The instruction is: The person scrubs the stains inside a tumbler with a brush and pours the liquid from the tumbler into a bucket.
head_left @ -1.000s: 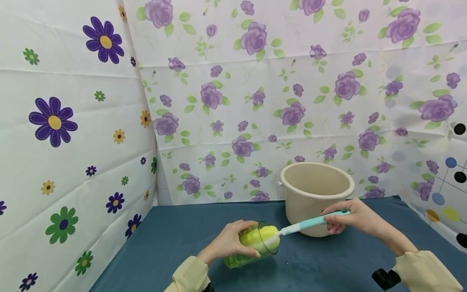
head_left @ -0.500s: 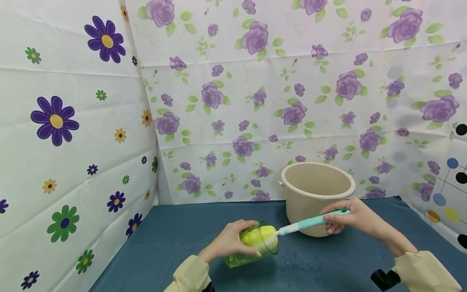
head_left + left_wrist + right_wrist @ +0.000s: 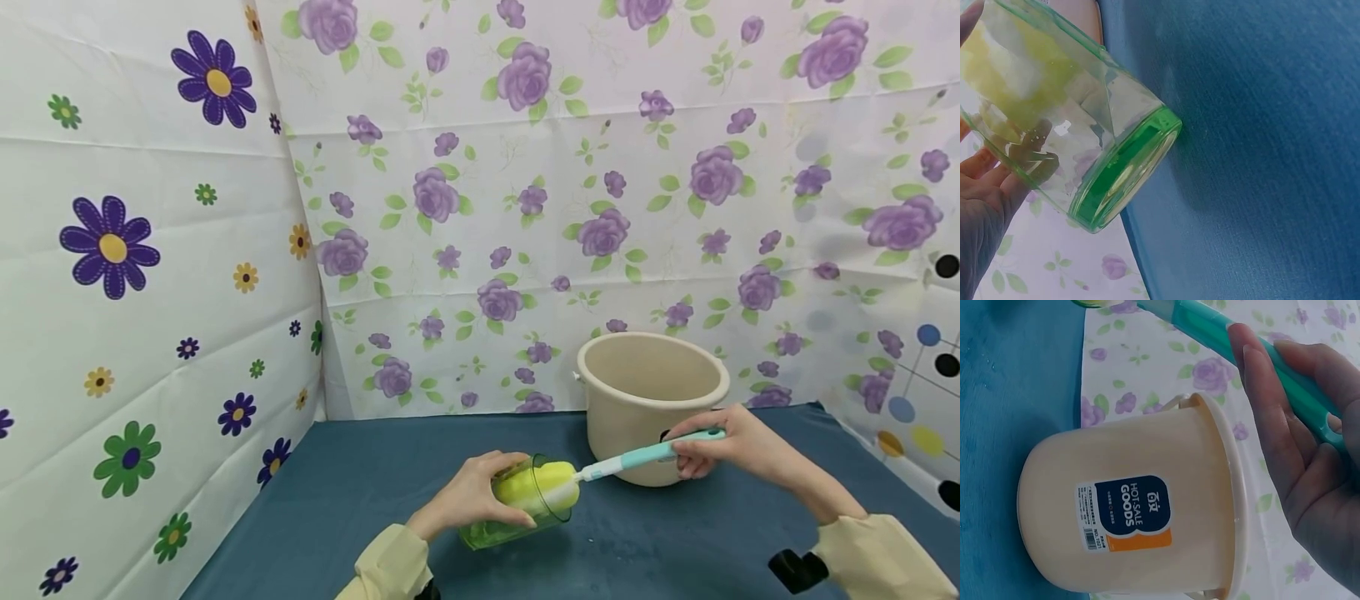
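Note:
My left hand grips a clear green-tinted cup tilted on its side, its mouth toward the right. Fingers and thumb wrap round the cup's wall in the left wrist view. A cup brush with a teal and white handle is pinched in my right hand. Its yellow and white sponge head sits partly inside the cup, the near end sticking out past the rim. The thumb and fingers hold the teal handle near its end in the right wrist view.
A beige bucket with a blue and orange label stands behind the brush handle, close to my right hand. Blue cloth covers the table, with a few water drops on it. Flowered sheets hang at the back and sides.
The right hand and brush shift slightly left, then back to the right, so the sponge head now stands a little further out of the cup. The left hand and cup stay in place.

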The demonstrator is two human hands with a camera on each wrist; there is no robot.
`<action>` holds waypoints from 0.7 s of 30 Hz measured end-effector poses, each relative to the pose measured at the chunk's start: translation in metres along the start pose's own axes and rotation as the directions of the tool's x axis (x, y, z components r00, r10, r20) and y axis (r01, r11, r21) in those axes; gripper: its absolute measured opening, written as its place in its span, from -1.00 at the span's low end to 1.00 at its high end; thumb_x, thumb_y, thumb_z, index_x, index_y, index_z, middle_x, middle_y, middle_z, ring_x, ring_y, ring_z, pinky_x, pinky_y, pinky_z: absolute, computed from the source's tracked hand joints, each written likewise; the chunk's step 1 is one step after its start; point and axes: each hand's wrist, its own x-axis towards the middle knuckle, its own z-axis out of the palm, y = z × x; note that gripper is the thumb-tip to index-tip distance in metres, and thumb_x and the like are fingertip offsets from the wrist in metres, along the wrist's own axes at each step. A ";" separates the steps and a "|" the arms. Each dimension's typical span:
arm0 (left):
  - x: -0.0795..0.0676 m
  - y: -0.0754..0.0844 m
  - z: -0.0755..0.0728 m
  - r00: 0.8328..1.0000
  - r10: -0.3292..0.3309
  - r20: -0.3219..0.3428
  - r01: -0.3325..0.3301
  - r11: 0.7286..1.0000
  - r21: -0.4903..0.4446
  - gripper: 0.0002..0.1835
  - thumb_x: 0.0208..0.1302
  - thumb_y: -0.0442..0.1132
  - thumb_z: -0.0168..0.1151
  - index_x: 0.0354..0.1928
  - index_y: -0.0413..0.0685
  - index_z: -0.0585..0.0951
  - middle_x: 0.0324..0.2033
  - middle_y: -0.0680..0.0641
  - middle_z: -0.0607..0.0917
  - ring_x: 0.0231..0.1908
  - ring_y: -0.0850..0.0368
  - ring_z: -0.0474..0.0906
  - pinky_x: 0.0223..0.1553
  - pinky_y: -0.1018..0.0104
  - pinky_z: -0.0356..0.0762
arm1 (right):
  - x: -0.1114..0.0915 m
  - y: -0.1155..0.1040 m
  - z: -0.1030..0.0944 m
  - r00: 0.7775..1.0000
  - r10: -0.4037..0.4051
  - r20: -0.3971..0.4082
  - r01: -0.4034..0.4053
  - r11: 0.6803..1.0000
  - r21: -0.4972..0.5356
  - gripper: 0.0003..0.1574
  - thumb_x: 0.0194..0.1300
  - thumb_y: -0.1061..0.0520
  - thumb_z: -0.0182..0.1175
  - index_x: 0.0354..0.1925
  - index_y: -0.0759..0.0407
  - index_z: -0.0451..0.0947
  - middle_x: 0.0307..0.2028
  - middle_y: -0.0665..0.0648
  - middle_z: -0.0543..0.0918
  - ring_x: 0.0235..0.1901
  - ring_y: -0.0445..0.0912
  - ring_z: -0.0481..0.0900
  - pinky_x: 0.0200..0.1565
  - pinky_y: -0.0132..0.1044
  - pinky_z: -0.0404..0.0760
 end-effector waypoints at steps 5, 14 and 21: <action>0.000 0.001 -0.001 1.000 0.000 0.009 0.000 1.000 0.009 -0.21 -0.14 0.13 0.42 0.21 0.14 0.40 -0.19 0.17 0.47 -0.21 0.26 0.39 -0.25 0.29 0.43 | -0.003 -0.001 -0.001 1.000 0.013 0.023 -0.014 1.000 0.009 -0.73 0.28 0.38 0.02 -0.10 0.57 0.47 -0.46 0.27 0.63 -0.52 0.10 0.61 -0.53 -0.03 0.54; -0.001 0.001 -0.001 1.000 0.002 -0.003 -0.002 1.000 0.006 -0.21 -0.13 0.12 0.42 0.22 0.12 0.39 -0.14 0.13 0.47 -0.18 0.24 0.40 -0.22 0.28 0.42 | -0.002 -0.006 -0.003 1.000 -0.014 0.021 0.013 0.999 0.041 -0.73 0.29 0.41 -0.01 -0.08 0.56 0.47 -0.45 0.30 0.62 -0.50 0.11 0.61 -0.52 -0.01 0.53; 0.000 0.001 -0.001 1.000 0.016 -0.016 -0.016 1.000 0.008 -0.21 -0.13 0.12 0.42 0.21 0.11 0.40 -0.13 0.16 0.47 -0.22 0.26 0.40 -0.23 0.31 0.42 | -0.003 -0.006 -0.006 1.000 -0.019 -0.018 0.020 0.999 0.029 -0.73 0.30 0.41 -0.02 -0.08 0.57 0.46 -0.45 0.30 0.63 -0.47 0.15 0.60 -0.48 -0.01 0.53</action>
